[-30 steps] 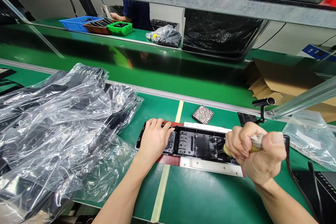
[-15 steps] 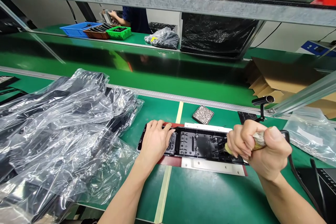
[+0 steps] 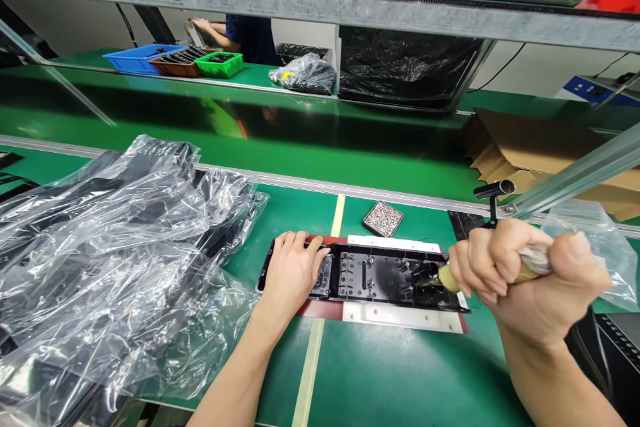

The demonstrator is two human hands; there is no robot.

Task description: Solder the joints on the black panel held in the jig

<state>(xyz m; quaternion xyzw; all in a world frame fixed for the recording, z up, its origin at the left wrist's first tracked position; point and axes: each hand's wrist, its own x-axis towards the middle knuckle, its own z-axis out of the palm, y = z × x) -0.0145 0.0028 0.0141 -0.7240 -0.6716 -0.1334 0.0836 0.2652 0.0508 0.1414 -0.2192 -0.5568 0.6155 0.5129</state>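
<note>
Centrally on the green bench, a long black housing is laid on a white plate. Its left end is pressed flat by the open left hand, while a yellowish-tipped tool is clenched in the right hand, tip touching the housing's right end.

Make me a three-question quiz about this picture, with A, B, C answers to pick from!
1. Where does the left hand rest?
A. on the left end of the black plastic housing
B. on the cardboard box
C. inside the blue bin

2. What colour is the bin beside the brown one on the far table?
A. yellow
B. green
C. white

3. How is the right hand?
A. open and flat
B. pointing up
C. closed around an electric screwdriver

Answers:
1 A, the palm lies on the housing's left end.
2 B, it is bright green.
3 C, the fingers wrap its grip, tip at the housing.
</note>
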